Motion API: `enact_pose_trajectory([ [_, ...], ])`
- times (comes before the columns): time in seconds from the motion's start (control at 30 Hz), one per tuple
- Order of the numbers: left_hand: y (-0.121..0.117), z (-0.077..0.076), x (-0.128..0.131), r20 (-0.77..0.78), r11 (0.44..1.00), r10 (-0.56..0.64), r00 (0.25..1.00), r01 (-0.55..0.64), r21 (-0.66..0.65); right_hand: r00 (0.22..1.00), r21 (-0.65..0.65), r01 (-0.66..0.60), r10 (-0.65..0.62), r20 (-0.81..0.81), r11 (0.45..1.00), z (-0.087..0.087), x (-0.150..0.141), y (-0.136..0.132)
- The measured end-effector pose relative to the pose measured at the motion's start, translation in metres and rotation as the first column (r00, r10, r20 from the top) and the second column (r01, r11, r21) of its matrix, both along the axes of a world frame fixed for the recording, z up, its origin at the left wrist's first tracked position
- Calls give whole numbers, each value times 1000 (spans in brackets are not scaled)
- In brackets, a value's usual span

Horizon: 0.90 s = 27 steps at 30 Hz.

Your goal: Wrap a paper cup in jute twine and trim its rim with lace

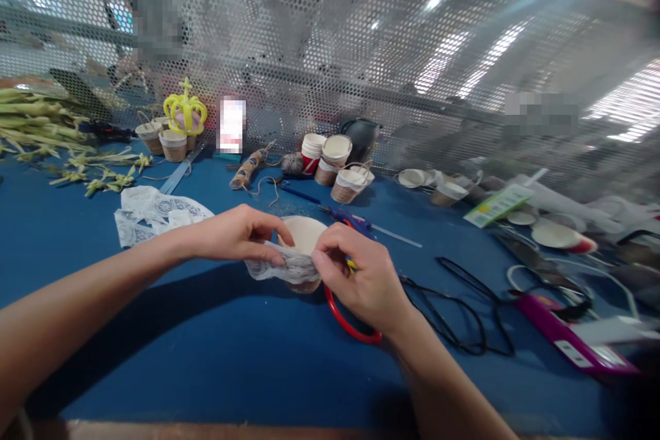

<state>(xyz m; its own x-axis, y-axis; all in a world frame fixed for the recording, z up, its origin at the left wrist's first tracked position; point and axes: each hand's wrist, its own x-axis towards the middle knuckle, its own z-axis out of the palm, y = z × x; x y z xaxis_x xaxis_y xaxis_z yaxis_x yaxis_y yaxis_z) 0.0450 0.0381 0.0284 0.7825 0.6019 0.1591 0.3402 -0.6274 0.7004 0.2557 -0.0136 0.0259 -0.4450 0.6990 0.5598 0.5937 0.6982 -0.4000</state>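
Reaching in nearest on bare forearms, over the blue tabletop. Holding white lace across the front of the cup with left hand; pinching its other end narrowly with right hand. Best to smooth bunched folds, keeping tension light, even.

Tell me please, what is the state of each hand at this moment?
Left hand: closed, thumb pressing the white lace against the cup, fingers at its inside.
Right hand: closed, pinching the same lace near the rim.
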Motion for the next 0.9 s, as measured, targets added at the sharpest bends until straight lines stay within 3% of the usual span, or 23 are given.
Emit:
enact_pose_trajectory([
  [0.27,-3,4,0,66,996,-41,997,46,-73,998,-106,-56,53,-38,993,6,3,1],
  [0.4,-4,-5,7,52,988,16,999,-23,150,1000,-31,-5,5,-5,1000,0,2,2],
  [0.53,-7,-21,16,51,909,126,991,-136,395,995,39,43,-47,88,998,-7,-4,-2],
  [0.7,-12,-30,20,13,856,197,980,-178,485,970,21,86,-88,224,996,-11,-10,-2],
  [0.83,-11,-24,16,-44,814,303,952,-234,531,971,12,96,-96,221,995,-10,-9,1],
  [0.9,-9,-18,14,-55,832,343,938,-276,482,971,7,108,-107,216,994,-9,-9,2],
])
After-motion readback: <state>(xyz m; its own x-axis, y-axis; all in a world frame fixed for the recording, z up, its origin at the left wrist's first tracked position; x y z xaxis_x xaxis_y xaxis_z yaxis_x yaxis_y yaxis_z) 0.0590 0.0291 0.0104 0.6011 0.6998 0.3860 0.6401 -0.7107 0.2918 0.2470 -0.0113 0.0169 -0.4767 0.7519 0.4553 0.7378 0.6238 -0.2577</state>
